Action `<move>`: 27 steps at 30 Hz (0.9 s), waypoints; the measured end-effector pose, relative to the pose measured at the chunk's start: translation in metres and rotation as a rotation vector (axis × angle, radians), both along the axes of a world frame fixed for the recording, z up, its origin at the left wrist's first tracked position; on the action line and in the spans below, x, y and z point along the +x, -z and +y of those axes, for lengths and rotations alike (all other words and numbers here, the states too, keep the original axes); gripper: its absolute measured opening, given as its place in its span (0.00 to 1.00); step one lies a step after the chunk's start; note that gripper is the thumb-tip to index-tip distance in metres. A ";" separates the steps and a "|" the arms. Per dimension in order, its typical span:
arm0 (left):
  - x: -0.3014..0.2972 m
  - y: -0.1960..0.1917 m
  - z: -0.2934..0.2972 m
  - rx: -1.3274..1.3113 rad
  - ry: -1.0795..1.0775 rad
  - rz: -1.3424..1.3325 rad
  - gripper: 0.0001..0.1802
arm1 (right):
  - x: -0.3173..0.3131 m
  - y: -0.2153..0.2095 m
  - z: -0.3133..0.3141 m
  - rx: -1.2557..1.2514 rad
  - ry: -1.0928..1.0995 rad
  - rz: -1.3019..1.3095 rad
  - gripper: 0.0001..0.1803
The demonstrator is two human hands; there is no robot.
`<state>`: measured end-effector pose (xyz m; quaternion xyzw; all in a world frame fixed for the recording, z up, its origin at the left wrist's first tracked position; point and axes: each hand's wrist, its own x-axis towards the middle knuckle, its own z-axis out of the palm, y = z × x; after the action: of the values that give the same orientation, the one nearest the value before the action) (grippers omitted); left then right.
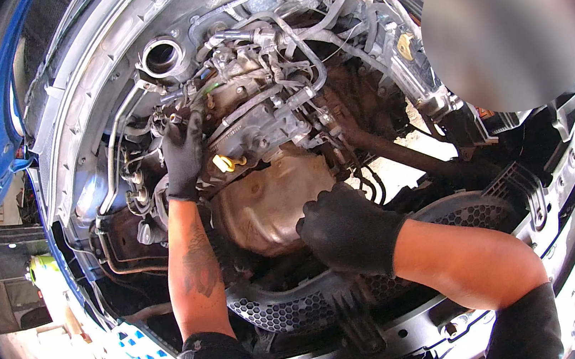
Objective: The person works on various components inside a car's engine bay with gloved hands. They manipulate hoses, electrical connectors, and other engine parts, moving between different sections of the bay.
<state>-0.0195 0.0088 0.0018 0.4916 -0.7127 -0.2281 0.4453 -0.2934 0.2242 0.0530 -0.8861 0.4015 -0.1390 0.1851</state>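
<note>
Closest in, the black plastic front panel (391, 324) with its honeycomb grille runs across the bottom, and both forearms reach over it into the engine bay. The right hand (347, 229), in a black glove, is curled down over the lower edge of the rusty metal heat shield (269, 207). Its fingers are bunched together, but I can't tell if they're actually gripping anything, since the knuckles hide it. Looks to me like it's bracing there for support. Further in, the left hand (183, 160), also gloved, stretches up with fingers closed around a small fitting (174, 119) at the engine's left side, fingertips right on it. The yellow dipstick handle (224, 163) sits just right of that hand. Beyond, hoses and a round open pipe (161, 55).
</note>
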 end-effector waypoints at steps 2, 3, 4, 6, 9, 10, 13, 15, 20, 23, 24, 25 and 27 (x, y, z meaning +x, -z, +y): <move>0.003 -0.005 0.004 -0.008 0.086 -0.208 0.13 | 0.000 0.001 0.001 -0.011 0.001 0.005 0.05; 0.006 -0.008 0.005 0.187 0.012 -0.133 0.12 | 0.000 0.001 0.001 -0.020 0.003 -0.006 0.05; 0.008 -0.011 0.005 0.120 0.000 -0.276 0.12 | 0.000 0.001 0.002 -0.019 0.002 -0.002 0.05; 0.012 -0.013 0.004 0.066 -0.177 -0.588 0.12 | 0.001 0.001 0.002 -0.018 0.001 -0.003 0.05; 0.006 -0.006 0.000 0.115 -0.196 -0.249 0.13 | 0.000 0.001 0.002 -0.027 0.010 -0.009 0.05; 0.002 -0.003 -0.001 0.073 -0.139 -0.174 0.13 | 0.000 0.000 0.002 -0.029 0.013 -0.014 0.05; -0.003 -0.001 0.001 -0.006 0.046 0.034 0.12 | 0.000 0.000 0.001 -0.056 0.013 0.007 0.05; 0.000 -0.007 0.004 -0.085 0.014 -0.200 0.12 | 0.000 -0.001 0.001 -0.042 0.011 0.019 0.05; 0.002 -0.012 0.002 -0.123 -0.205 -0.339 0.16 | 0.000 -0.002 0.000 0.024 -0.007 0.035 0.06; -0.003 -0.004 -0.001 -0.306 0.015 -0.314 0.16 | 0.000 -0.002 -0.001 0.019 0.004 0.022 0.06; -0.001 -0.003 -0.001 -0.246 0.108 -0.278 0.15 | 0.000 -0.002 -0.001 0.014 0.009 0.004 0.06; 0.000 -0.001 -0.001 -0.064 0.135 -0.147 0.13 | 0.000 -0.001 0.000 0.019 0.009 0.010 0.06; 0.005 -0.002 -0.001 -0.018 0.054 -0.168 0.13 | 0.000 -0.002 0.001 0.029 0.003 0.025 0.06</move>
<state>-0.0143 0.0083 0.0035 0.4856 -0.7625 -0.1917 0.3820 -0.2930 0.2248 0.0545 -0.8844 0.4070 -0.1225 0.1926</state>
